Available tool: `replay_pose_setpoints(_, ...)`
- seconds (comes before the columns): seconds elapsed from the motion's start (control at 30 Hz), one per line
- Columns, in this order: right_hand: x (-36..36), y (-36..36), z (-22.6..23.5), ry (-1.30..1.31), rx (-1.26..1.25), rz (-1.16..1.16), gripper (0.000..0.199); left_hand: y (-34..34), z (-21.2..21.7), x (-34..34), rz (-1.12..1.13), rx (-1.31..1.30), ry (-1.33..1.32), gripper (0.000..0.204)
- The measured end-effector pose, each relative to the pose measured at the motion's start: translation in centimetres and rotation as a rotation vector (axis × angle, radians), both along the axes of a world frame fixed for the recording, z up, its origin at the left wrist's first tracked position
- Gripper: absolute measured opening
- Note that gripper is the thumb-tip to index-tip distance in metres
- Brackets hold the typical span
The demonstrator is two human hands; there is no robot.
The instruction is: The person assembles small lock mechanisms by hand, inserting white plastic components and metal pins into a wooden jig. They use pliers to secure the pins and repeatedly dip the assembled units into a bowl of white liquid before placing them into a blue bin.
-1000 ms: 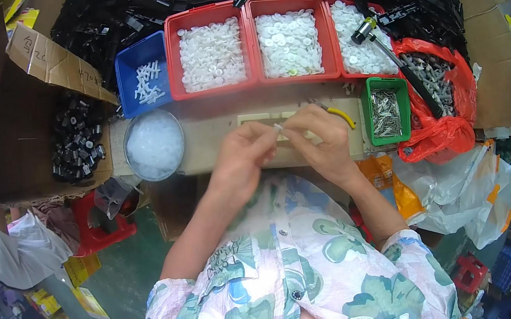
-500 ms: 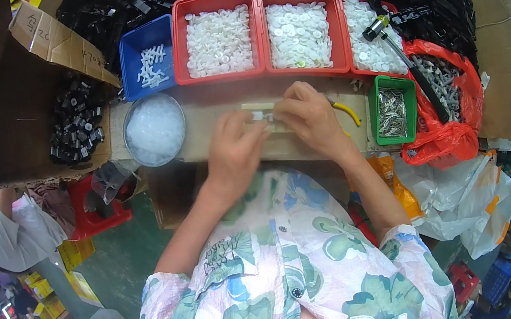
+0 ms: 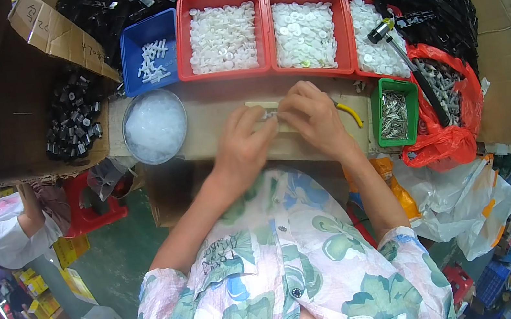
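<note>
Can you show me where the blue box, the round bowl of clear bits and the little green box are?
Blue plastic bin (image 3: 136, 64): head view, on its bare blue floor at the left.
Round metal bowl of clear bits (image 3: 124, 116): head view, on its left rim.
Small green plastic bin (image 3: 379, 111): head view, on its left wall.

The person wears a short-sleeved, buttoned shirt of pale pink and white with large green and blue leaf-and-flower prints, forearms bare, with no gloves on either hand.
</note>
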State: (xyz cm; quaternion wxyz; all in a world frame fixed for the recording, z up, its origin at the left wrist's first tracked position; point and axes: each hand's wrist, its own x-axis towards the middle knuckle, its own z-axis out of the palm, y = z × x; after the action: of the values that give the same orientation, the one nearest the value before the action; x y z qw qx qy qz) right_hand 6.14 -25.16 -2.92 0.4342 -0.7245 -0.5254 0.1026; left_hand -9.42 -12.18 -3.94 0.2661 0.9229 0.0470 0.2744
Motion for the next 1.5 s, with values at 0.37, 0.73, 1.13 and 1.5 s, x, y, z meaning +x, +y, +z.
replay_pose_setpoints(0.37, 0.2, -1.0, 0.9, 0.039, 0.03, -0.072, 0.01, -0.4, 0.7, 0.2, 0.019, 0.01, 0.04, 0.027)
replay_pose_setpoints(0.73, 5.1, -13.8, 2.5, -0.231, -0.304, -0.619, 0.008, 3.5, 3.3, 2.4, 0.008, -0.069, -0.074, 0.019)
replay_pose_setpoints(1.13, 5.1, -14.8, 2.3, -0.213, -0.291, -0.632, 0.008, 3.5, 2.7, 14.5, -0.212, 0.109, 0.102, 0.016)
replay_pose_setpoints(1.5, 3.8, -14.1, 3.4, 0.002, -0.078, -0.668, 0.009, 3.9, 2.4, 18.4, -0.315, 0.195, 0.261, 0.014)
